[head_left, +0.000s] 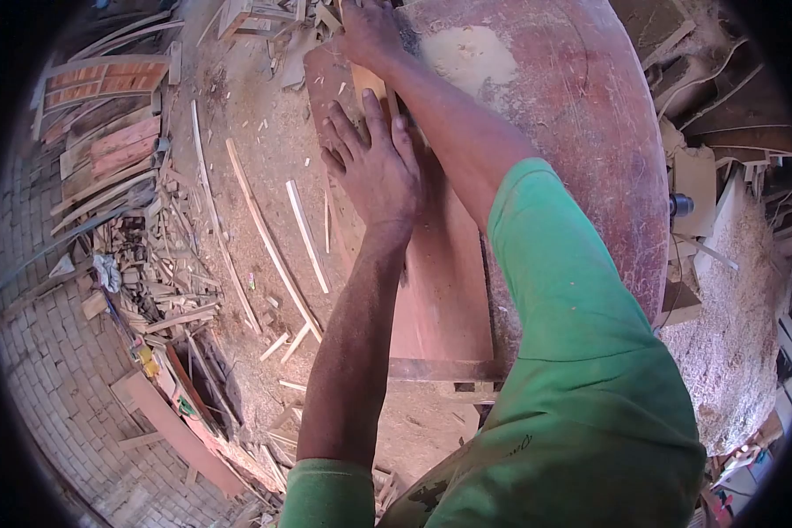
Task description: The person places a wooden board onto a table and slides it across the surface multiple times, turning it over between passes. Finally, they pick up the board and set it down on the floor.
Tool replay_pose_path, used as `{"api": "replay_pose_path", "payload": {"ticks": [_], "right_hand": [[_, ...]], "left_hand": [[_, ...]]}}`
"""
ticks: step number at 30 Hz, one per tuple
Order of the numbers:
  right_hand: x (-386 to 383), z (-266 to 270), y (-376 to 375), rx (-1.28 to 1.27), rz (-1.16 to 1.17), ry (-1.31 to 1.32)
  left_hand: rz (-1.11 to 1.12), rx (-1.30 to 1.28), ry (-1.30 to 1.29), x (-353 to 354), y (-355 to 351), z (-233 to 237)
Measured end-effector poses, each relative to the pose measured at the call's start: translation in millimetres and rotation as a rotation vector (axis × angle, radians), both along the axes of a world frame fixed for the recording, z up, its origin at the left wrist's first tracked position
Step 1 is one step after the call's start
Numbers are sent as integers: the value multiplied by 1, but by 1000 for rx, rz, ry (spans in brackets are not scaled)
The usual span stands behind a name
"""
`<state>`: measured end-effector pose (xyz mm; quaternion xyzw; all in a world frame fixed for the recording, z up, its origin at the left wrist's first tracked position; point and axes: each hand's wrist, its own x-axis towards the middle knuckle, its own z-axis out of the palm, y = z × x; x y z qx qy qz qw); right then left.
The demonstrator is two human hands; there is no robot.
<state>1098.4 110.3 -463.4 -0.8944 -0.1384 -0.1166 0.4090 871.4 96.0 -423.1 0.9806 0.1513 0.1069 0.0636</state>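
My left hand (374,163) lies flat, fingers spread, on a long reddish wooden board (440,290) that rests along the left edge of a worn red saw table (590,114). Under its fingertips sits a small pale piece of wood (370,81). My right hand (370,31) reaches further ahead and presses down on the far end of the board, fingers curled; what lies beneath its palm is hidden. My right arm in a green sleeve crosses the table.
Thin offcut strips (268,238) and sawdust cover the ground to the left. Stacked planks (106,132) and scrap wood (163,290) lie beyond, beside a brick floor (35,352). A sawdust heap (730,326) lies at the right.
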Motion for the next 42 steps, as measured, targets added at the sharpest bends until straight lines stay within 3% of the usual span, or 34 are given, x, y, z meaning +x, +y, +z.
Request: {"api": "replay_pose_path", "payload": {"ticks": [5,8,11,17,21,24,27,33,35,39,40,42], "right_hand": [[5,23,-13,19,89,108],[33,-9,17,12,-1,33],[27,8,9,76,15,164],[37,-23,21,74,-44,-128],[34,-6,9,95,35,5],[40,-21,16,80,22,-96],[27,10,2,27,58,69],[38,8,3,-53,45,138],[35,30,-11,-23,78,294],[56,38,-27,65,98,448],[59,31,-31,119,111,442],[63,13,-44,221,131,418]], "left_hand": [[-14,36,8,13,3,-1],[-14,83,-22,21,6,-3],[-30,73,10,24,7,-3],[-7,90,41,27,8,-5],[-13,209,-1,27,6,-3],[-20,241,-25,29,4,2],[-73,222,-21,29,3,15],[-128,191,-41,31,-4,50],[-152,180,-95,36,-10,63],[-134,423,79,45,-29,106],[-20,288,91,47,-37,98],[-17,269,125,29,-59,90]]}}
